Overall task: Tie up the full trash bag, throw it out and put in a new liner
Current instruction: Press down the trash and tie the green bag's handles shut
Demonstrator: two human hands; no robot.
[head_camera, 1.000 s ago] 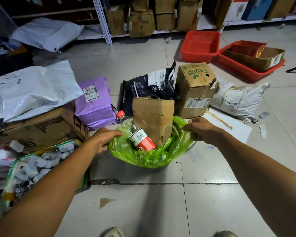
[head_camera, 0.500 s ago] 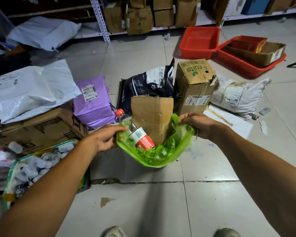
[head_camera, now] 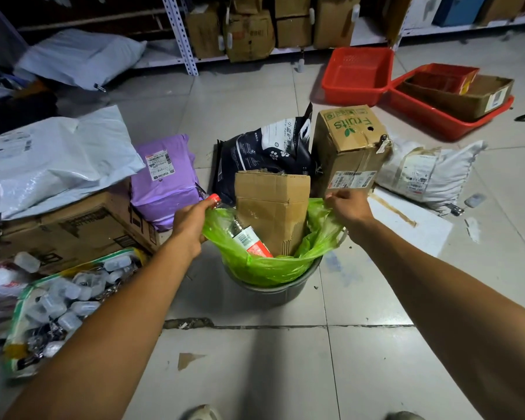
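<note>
A green trash bag sits in a grey bin on the tiled floor. Out of the bag stick a folded cardboard box and a plastic bottle with a red cap and a red-and-white label. My left hand grips the bag's left edge, pulled up off the bin's rim. My right hand pinches the bag's right edge and holds it raised. The bin's front rim shows bare below the bag.
Behind the bin lie a dark pet-food bag, a "Fruits" carton, a purple parcel and a white sack. A big carton and a bag of small containers sit left. Red baskets stand far right.
Both hands have lifted the bag's edges up off the bin's rim and drawn them inward; the grey bin's front rim now shows.
</note>
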